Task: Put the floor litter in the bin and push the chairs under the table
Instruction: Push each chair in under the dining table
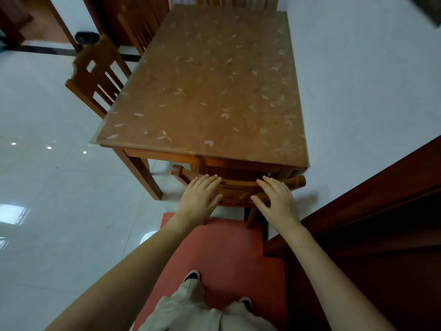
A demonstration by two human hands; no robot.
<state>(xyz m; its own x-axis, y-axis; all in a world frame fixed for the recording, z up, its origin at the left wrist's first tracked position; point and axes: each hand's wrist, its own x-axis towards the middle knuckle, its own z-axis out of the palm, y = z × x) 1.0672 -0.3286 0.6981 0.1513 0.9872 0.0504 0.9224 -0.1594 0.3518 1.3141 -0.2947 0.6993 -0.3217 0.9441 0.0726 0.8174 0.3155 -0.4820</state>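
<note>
White glossy floor tiles [47, 187] spread to the left of a long wooden desk [214, 91] with a leaf-patterned cover, its long axis running away from the person and its right edge close to a pale wall. At the desk's near short end stands a wooden chair [238, 185]. Its top rail lies crosswise, left to right in the view, parallel to that short edge, and its back faces the person. The seat is hidden beneath the desktop.

Both hands rest on that rail, set apart. The left hand [199, 195] lies on the left part and the right hand [278, 199] on the right part. Each has straight, relaxed fingers laid over the top towards the desk and its thumb on the near face, with neither clenched.

A side chair [95, 75] stands against the desk's left long edge. The person stands on a red mat [214, 247], with a dark wooden cabinet [358, 223] just to the right.
</note>
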